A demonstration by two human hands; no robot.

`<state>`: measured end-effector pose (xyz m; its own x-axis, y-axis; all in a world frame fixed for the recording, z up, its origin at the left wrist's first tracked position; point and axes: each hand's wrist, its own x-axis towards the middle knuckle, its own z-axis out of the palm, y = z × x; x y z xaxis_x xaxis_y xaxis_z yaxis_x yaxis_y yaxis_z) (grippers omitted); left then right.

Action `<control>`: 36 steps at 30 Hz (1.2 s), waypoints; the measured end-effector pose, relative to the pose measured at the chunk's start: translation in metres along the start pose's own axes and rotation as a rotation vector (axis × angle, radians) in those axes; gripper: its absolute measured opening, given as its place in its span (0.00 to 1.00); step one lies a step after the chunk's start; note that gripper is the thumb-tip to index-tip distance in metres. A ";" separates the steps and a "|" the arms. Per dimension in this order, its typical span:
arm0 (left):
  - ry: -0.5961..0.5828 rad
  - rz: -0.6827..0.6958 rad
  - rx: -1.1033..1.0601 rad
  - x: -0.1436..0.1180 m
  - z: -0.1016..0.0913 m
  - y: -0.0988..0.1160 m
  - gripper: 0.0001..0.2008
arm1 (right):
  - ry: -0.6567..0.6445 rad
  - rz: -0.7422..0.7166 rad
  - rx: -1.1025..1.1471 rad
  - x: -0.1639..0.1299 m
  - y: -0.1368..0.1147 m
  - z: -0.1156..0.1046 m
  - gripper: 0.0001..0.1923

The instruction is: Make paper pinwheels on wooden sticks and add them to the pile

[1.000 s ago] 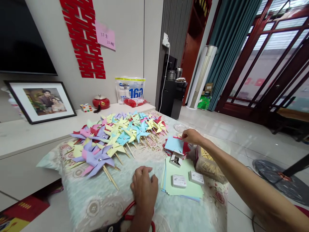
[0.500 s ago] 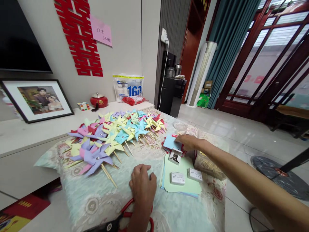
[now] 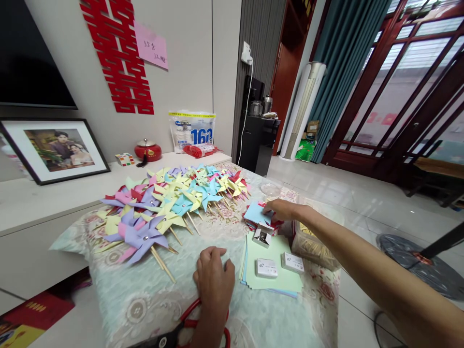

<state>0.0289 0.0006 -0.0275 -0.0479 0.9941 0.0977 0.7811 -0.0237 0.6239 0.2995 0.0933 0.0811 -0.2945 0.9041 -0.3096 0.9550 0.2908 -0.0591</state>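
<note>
My right hand [image 3: 282, 210] reaches across to a stack of small coloured paper squares, its fingers bent onto the edge of the light blue paper square [image 3: 255, 212] on top; the fingertips are partly hidden. My left hand [image 3: 213, 273] rests on the tablecloth with loosely bent fingers, thumb apart, and nothing visible in it. Red-handled scissors [image 3: 190, 316] lie partly under my left wrist. Just in front of the squares, an opened small white box [image 3: 263, 236] shows shiny metal pieces. It stands by larger green paper sheets [image 3: 253, 278], on which lie two closed white boxes [image 3: 267, 268].
Many finished paper pinwheels [image 3: 183, 205] on sticks cover the table's left and back. A clear tub of wooden sticks [image 3: 315, 249] stands under my right forearm. Behind the squares lies a clear round lid [image 3: 270, 188]. A framed photo [image 3: 61, 150] stands on the cabinet.
My right hand has shifted very slightly on the paper stack, its fingers still at the blue square. My left hand stays in place.
</note>
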 end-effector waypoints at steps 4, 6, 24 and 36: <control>-0.002 0.003 -0.001 0.000 0.001 -0.001 0.12 | 0.003 -0.016 0.016 0.002 0.007 0.002 0.23; 0.023 0.009 0.004 -0.001 0.002 0.000 0.11 | 0.019 -0.020 0.014 0.004 0.011 0.004 0.22; 0.107 0.037 0.009 -0.004 0.004 0.003 0.10 | 0.088 0.095 -0.221 -0.009 -0.006 -0.010 0.09; 0.100 0.032 0.015 -0.004 0.003 0.003 0.10 | 0.081 0.047 -0.148 -0.012 0.005 -0.011 0.08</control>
<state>0.0331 -0.0028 -0.0287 -0.0842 0.9773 0.1944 0.7924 -0.0526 0.6078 0.3074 0.0869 0.0947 -0.2576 0.9383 -0.2309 0.9537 0.2853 0.0954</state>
